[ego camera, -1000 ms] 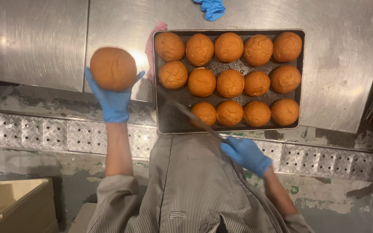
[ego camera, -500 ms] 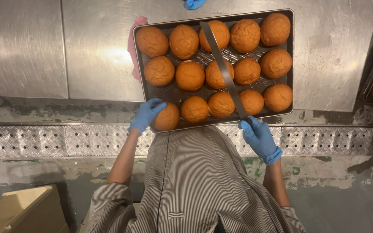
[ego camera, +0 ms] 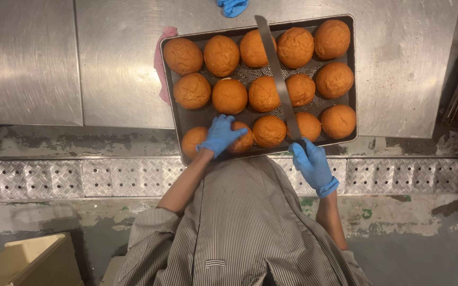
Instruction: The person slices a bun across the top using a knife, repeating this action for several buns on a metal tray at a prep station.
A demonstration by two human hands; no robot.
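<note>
Buns [ego camera: 263, 93], round and brown, all whole in tray [ego camera: 172, 106] on steel table [ego camera: 117, 63]; none cut, as far as seen. Left hand [ego camera: 221, 135] flat on front bun [ego camera: 242, 140], fingers spread, perhaps not gripping. Right hand [ego camera: 310, 163] closed around long knife [ego camera: 276, 69], blade over the buns.

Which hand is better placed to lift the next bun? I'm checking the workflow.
Left. The left hand already rests on a front-row bun in the tray, while the right hand holds the long knife.
</note>
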